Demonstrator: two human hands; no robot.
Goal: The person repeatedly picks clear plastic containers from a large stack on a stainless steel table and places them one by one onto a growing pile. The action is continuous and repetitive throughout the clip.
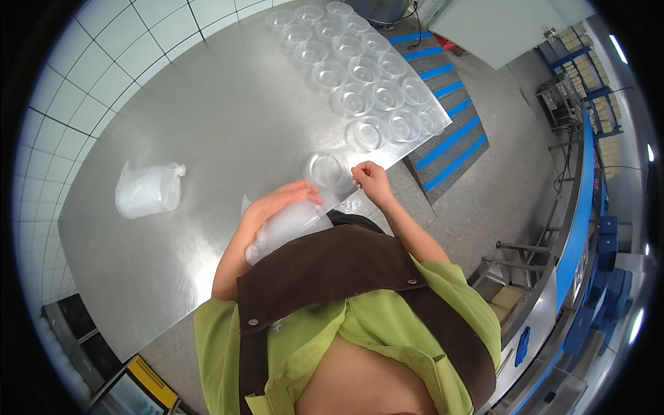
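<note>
My left hand (277,202) wraps over a stack of clear plastic cups (290,227) in a thin plastic sleeve, held against my apron. My right hand (371,178) pinches the rim of a single clear cup (330,169) that stands on the steel table (207,124) near its front edge. Beyond it, several clear cups (360,76) stand upright in rows toward the far end of the table.
A knotted clear plastic bag (146,190) lies on the table's left side. White tiled wall runs along the left. Right of the table the floor has blue stripes (446,117), and a blue-edged conveyor frame (574,228) stands further right.
</note>
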